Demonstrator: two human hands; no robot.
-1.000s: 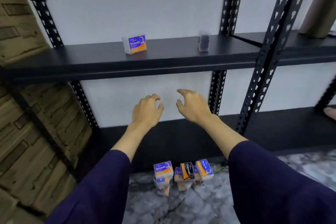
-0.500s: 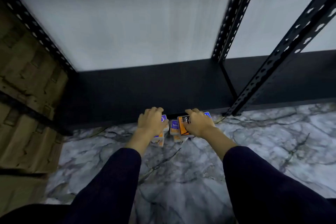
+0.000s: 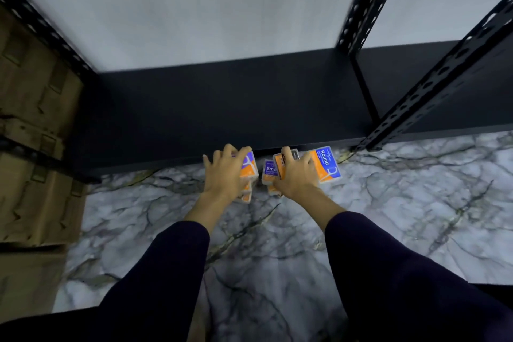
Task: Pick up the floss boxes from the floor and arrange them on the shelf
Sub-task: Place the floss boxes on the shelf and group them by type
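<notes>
Several orange-and-blue floss boxes stand in a cluster on the marble floor (image 3: 388, 216), against the front edge of the black bottom shelf (image 3: 222, 108). My left hand (image 3: 224, 172) is closed over the top box of the left stack (image 3: 248, 168). My right hand (image 3: 298, 175) grips a black-and-orange box (image 3: 280, 165) in the middle. Between my hands a box marked "Smooth" (image 3: 268, 172) shows. Just right of my right hand stands a box marked "Round" (image 3: 326, 165). Lower boxes are mostly hidden under my hands.
Stacked cardboard cartons (image 3: 33, 125) fill the left side. Perforated black shelf uprights (image 3: 433, 83) rise at the right, with a white wall (image 3: 208, 8) behind the shelf. My dark sleeves take up the bottom of the view.
My view dropped from the upper shelf to the floor. Both hands came down from mid-air onto the floss boxes and closed on them.
</notes>
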